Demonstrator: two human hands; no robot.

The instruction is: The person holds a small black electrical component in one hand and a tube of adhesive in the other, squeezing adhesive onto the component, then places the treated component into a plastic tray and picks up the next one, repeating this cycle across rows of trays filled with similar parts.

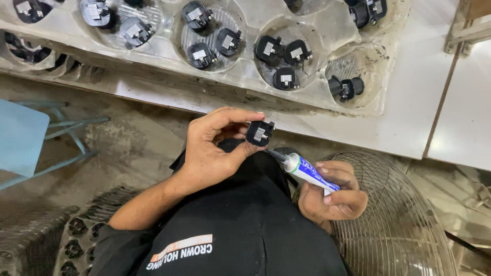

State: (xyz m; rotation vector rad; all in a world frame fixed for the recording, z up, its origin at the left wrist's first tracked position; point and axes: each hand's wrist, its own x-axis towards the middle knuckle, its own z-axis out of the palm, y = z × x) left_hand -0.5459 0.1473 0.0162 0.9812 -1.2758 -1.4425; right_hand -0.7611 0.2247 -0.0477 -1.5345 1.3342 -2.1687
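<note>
- Left hand [212,148]: thumb and fingers are closed around a small black plastic component [260,133] with a metal insert, pinched at its edges and held in the air just in front of the table edge [358,138].
- Right hand [332,194]: fingers are wrapped fully around a white and blue adhesive tube [307,173]. Its dark nozzle [276,155] points up and to the left, the tip just below the component and close to it; contact cannot be confirmed.
- Supply: a clear moulded tray [245,71] lies on the table above the hands, with round pockets each holding several matching black components [284,59].
- Surroundings: a wire fan guard [404,220] stands below the right hand; a stack of dark trays [76,245] is at lower left.
- Risk, over-application: the tube is held in a full fist, so an uneven squeeze could release too much adhesive onto the metal insert.
- Risk, misplacement: both items are unsupported in the air; a small tremor could put the bead off its seat or smear the left fingertips.
- Risk, drop: the component is held only by its edges. If it slips, it could fall toward the lap or the fan guard.
</note>
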